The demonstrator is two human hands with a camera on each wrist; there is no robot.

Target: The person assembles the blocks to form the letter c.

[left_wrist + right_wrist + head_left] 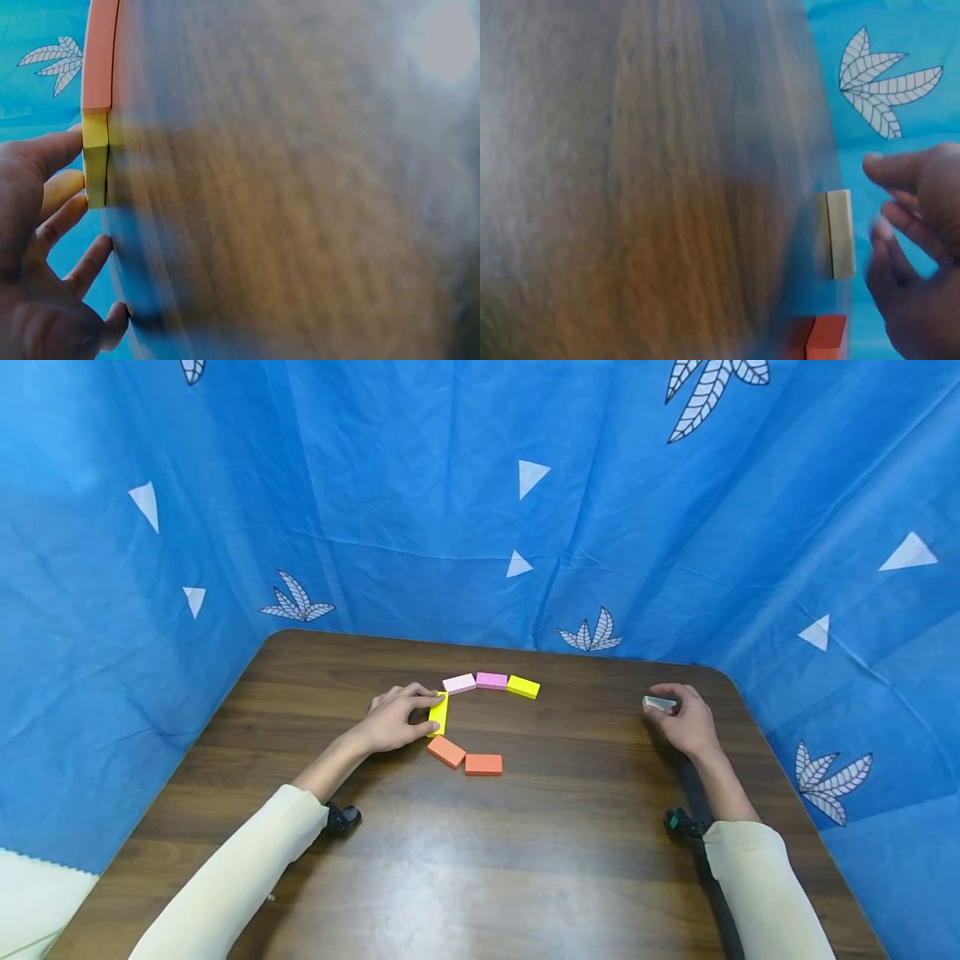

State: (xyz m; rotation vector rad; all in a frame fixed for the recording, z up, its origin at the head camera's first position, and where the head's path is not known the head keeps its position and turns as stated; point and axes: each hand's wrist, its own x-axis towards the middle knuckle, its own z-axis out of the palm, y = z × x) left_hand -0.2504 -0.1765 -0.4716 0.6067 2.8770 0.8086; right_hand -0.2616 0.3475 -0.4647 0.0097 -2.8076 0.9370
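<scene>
Six flat blocks lie in a curved row on the brown wooden table: a pale pink block, a pink block, a yellow block, a second yellow block and two orange blocks. My left hand rests its thumb and fingertips against the left side of the second yellow block, next to an orange block. My right hand sits far right beside a whitish block. In the blurred right wrist view, my right hand has its fingers a little apart from the whitish block.
Blue cloth printed with leaves and triangles hangs round the table on three sides. The table's rounded far corners lie close behind both hands. Black wrist mounts rest on the wood by my sleeves.
</scene>
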